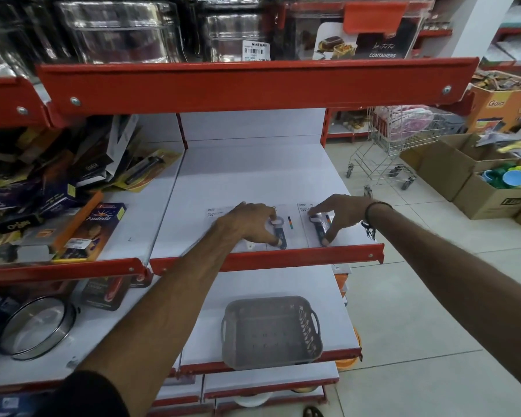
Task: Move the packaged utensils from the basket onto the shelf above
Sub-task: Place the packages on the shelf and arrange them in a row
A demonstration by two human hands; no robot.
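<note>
A person's two bare arms reach forward over a store shelving unit with red-edged white shelves. On the middle shelf (253,176), near its front edge, two flat packaged utensils lie side by side on white backing cards. The left hand (250,222) rests palm down on the left packaged utensil (278,233), fingers curled and slightly spread over the card, with fingertips touching the dark handle near the shelf's front lip. The right hand (339,215), which wears a dark band (373,209) at the wrist, arches over the right packaged utensil (319,228), thumb at the near end and fingers at the far end, as if pinching the card lengthwise; motion blur makes it hard to tell whether the card is lifted or lying flat. On the lower shelf, directly below and nearer the viewer, sits a grey plastic basket (271,332) with slotted sides and handles; its inside looks bare. To the left, the neighbouring shelf holds a jumble of boxed goods (57,206), and a round glass lid (38,326) lies on the shelf beneath. The top shelf carries clear plastic containers (121,31). Far right, on the tiled floor, stand a wire shopping trolley (394,145) and open cardboard boxes (463,170).
</note>
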